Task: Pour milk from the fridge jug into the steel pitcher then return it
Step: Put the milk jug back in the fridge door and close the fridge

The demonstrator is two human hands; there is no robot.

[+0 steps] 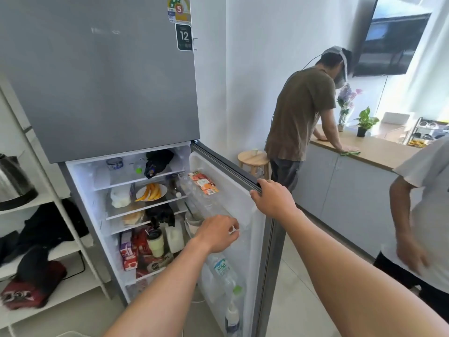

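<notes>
The lower fridge door (pixel 245 190) stands open, and my right hand (pixel 272 198) grips its top edge. My left hand (pixel 218 232) reaches over the door's inner shelf with its fingers curled around something small and white; I cannot tell what it is. A white plastic jug (pixel 175 237) stands on a lower shelf inside the fridge, left of my left hand and apart from it. Clear bottles (pixel 224 271) fill the door rack below my hand. No steel pitcher is in view.
Fridge shelves hold a plate of fruit (pixel 151 192), cartons (pixel 127 251) and a lidded cup (pixel 155 243). A white rack with a kettle (pixel 14 183) stands to the left. One person (pixel 301 113) leans on the counter (pixel 379 149) behind the door; another person (pixel 420 210) stands close at right.
</notes>
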